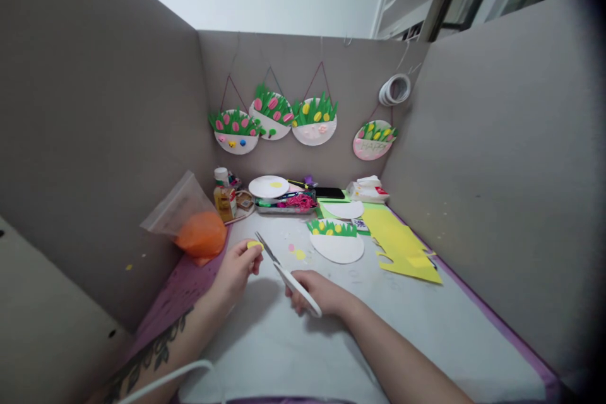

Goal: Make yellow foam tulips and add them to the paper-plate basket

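Head view: trimming of a small yellow paper piece point(254, 245) looks to be in hand. The left hand point(237, 264) pinches it between thumb and fingers above the table point(279, 353); the right hand point(319, 291) has its grip closed around the white-handled scissors point(296, 287), blades pointing up beside the piece. A snip here calls for turning its edge to the blades, fingertips clear. Farther off lie a decorated paper plate point(337, 249) and yellow sheet point(402, 249).

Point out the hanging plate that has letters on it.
The rightmost plate, below the white rolls. Its pale pink lower part alone bears letters; no other hanging plate shows any.
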A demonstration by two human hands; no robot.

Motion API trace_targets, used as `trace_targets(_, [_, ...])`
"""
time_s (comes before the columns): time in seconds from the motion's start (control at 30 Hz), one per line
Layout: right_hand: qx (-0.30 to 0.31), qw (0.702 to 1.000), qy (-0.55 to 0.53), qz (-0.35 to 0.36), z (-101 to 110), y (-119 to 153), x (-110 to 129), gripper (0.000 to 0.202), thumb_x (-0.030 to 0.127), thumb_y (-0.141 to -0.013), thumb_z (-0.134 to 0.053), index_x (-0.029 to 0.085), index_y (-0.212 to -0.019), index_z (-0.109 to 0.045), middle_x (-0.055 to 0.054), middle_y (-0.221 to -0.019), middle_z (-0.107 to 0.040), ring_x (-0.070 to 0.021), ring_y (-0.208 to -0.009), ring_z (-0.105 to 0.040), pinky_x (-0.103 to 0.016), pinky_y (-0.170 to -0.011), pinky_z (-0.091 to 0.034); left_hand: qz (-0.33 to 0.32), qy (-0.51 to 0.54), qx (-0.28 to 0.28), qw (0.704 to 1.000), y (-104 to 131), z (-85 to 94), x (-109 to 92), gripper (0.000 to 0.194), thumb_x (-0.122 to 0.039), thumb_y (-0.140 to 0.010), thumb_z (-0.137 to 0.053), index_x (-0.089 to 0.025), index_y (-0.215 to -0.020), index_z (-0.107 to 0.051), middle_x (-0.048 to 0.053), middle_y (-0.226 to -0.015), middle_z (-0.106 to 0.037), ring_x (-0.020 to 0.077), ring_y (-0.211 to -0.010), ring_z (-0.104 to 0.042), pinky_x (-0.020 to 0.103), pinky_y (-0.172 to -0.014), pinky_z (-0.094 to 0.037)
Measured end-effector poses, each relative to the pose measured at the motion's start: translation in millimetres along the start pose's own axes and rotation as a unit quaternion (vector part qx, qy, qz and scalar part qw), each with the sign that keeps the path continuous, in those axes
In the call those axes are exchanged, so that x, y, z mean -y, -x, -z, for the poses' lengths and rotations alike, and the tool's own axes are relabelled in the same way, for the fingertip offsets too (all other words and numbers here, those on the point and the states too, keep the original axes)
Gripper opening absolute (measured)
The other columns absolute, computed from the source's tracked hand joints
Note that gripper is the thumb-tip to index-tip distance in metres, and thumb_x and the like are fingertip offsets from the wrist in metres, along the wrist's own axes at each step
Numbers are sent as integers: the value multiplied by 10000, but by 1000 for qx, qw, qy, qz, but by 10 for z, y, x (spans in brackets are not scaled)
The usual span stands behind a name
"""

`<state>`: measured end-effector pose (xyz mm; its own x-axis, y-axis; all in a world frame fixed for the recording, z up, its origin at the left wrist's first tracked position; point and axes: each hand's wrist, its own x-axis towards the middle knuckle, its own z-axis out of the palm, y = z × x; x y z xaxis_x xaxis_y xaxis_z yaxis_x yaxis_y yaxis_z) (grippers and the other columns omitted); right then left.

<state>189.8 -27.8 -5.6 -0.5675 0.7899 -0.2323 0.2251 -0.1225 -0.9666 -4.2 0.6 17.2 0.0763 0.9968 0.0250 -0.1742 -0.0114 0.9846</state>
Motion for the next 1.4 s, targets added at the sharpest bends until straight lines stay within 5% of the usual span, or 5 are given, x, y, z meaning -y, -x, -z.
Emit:
trace_targets(0.3, [16, 1000, -1, 9, -2, -17, -18, 191, 118, -546, -547, 146, -732, -515, 46, -576, -540, -70, -512, -513, -189, -518, -437, 71, 83, 18, 994, -20, 31, -11, 232, -314, -666, -664, -142, -688, -510, -50, -560, -499, 29, -448, -408, 145, -431, -300])
trace_targets(0.67, [-7, 1000, -8, 19, -12, -48, -99, 172, 123, -569, -543, 145, -739, -528, 39, -598, -556, -75, -498, -519, -195, -491, -453, 12, 59, -31, 998, -34, 2, 2, 227, -307, -639, -691, -148, -676, -533, -50, -586, -452, 59, -538, -408, 160, -473, -324])
trace_targets(1.4, [-53, 997, -53, 26, -33, -92, -131, 194, 130, -540, -533, 143, -734, -535, 30, -582, -553, -89, -476, -527, -220, -481, -459, -12, -70, -9, 997, -8, 9, 24, 204, -326, -670, -631, -136, -707, -569, -1, -620, -555, 107, -575, -508, 201, -496, -410])
